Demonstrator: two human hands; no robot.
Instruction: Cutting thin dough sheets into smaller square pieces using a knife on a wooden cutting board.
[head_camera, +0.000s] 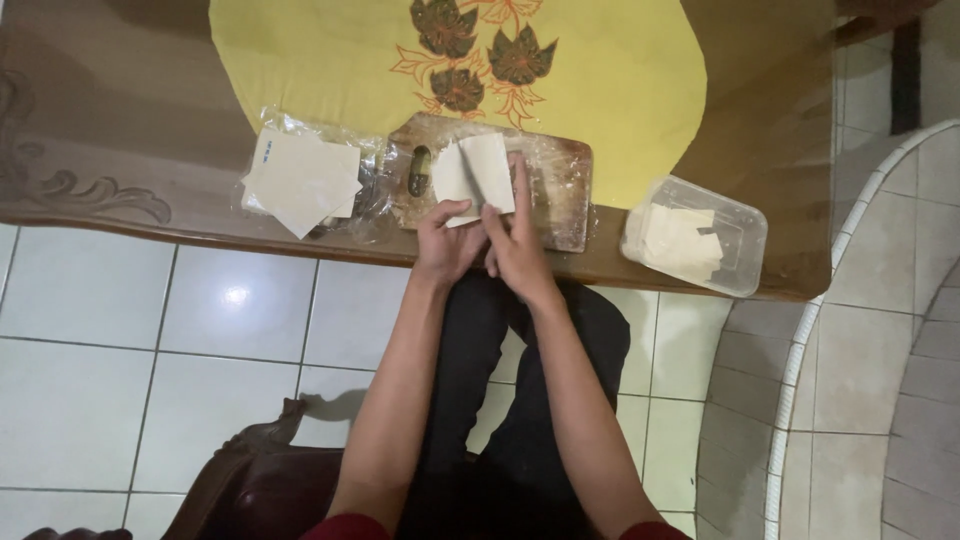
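A pale square dough wrapper (473, 174) lies partly folded on a floured wooden cutting board (565, 190) at the table's near edge. My left hand (443, 240) pinches the wrapper's lower left corner. My right hand (517, 228) presses a stretched finger along the wrapper's right fold. A small dark object (419, 171) rests on the board's left part.
A stack of square wrappers (300, 180) sits on clear plastic to the board's left. A clear plastic tub (695, 235) with folded wrappers stands at the right. A yellow embroidered cloth (620, 80) covers the wooden table (110, 130). White floor tiles and a carved chair (260, 470) lie below.
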